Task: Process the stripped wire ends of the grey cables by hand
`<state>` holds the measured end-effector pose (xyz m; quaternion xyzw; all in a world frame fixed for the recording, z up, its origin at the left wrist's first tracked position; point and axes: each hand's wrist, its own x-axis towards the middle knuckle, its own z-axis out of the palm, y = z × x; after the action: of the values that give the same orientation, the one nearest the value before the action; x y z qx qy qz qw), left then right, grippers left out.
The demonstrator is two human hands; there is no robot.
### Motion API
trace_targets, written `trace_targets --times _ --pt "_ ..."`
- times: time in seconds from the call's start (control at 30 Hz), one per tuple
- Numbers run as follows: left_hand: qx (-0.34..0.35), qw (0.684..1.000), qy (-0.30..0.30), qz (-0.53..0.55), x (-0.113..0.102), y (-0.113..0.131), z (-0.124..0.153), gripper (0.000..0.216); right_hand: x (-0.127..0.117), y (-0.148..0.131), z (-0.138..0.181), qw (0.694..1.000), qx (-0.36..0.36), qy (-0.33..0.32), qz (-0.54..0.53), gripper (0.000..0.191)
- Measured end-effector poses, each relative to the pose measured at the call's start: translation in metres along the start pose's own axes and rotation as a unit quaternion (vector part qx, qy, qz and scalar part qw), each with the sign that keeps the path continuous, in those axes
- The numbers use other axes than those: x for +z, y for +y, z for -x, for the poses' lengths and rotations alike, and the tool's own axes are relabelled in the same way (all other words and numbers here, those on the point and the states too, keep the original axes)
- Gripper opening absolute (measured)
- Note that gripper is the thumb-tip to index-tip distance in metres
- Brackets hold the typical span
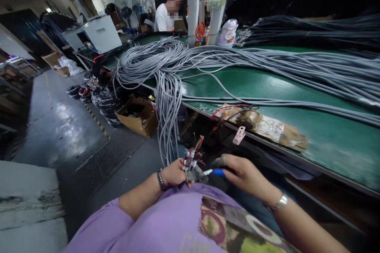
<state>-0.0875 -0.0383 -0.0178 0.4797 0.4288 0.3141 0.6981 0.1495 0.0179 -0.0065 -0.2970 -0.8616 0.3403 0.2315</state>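
Observation:
My left hand [174, 173] is closed around a bundle of cable ends [191, 159]. White sleeves and thin red and green wires stick up from that bundle. From the table edge, several grey cables [168, 106] hang down towards this hand. Just to the right, my right hand [242, 170] grips a small blue-handled tool [219, 172]. Its pale tip points left and lies close to the left fingers; whether it touches the cable ends I cannot tell. Dark grey coverings show on fingertips of both hands.
Long grey cables [267, 57] run across the green table [335, 150], coiled at its left end. A taped cardboard strip [268, 128] and a pink clip [239, 135] are at the near edge. An open cardboard box [138, 116] stands below. Behind the table sits a person [162, 17].

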Motion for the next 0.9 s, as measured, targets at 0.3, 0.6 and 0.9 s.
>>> trace_targets --times 0.3,0.6,0.9 --pt "0.025 0.999 0.044 0.018 0.023 0.004 -0.019 0.043 0.019 0.008 0.027 0.863 0.290 0.118 -0.396 0.054" --pt "-0.047 0.997 0.058 -0.005 0.031 0.010 -0.036 0.046 0.023 -0.005 -0.012 0.892 0.204 0.139 -0.378 0.037" --pt "-0.016 0.997 0.060 -0.039 0.040 0.014 -0.047 0.044 0.026 0.000 -0.005 0.852 0.274 0.198 -0.399 0.040"
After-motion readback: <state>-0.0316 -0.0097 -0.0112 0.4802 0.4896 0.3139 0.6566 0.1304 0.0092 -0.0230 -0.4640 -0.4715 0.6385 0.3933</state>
